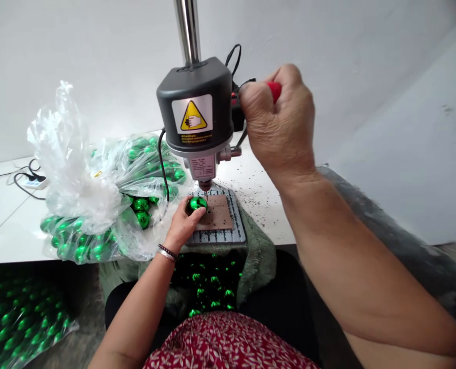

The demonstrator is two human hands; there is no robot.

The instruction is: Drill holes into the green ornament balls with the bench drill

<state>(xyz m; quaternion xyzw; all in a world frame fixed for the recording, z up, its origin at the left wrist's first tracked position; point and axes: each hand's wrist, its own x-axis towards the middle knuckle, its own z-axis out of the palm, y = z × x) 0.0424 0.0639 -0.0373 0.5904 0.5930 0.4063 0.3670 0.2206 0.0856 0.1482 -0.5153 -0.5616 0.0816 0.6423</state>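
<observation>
My left hand point(184, 221) grips a shiny green ball ornament point(197, 204) between thumb and fingers. The ball sits over a brown board point(222, 214) on the slotted metal base point(237, 225) of a drill press. Directly above the ball is the drill chuck point(205, 185); a thin bit points down at it, and whether it touches I cannot tell. Raised to the right of the dark drill press head point(195, 107), my right hand point(283, 120) is wrapped around the red-tipped feed handle point(274, 91).
Clear plastic bags point(89, 200) full of green balls lie left of the press. Another bagged heap point(16, 323) is at lower left. More green balls point(212, 282) rest in green cloth point(260, 264) at my lap. Dark shavings dot the white table point(268, 205). A power cord point(162, 159) hangs beside the press.
</observation>
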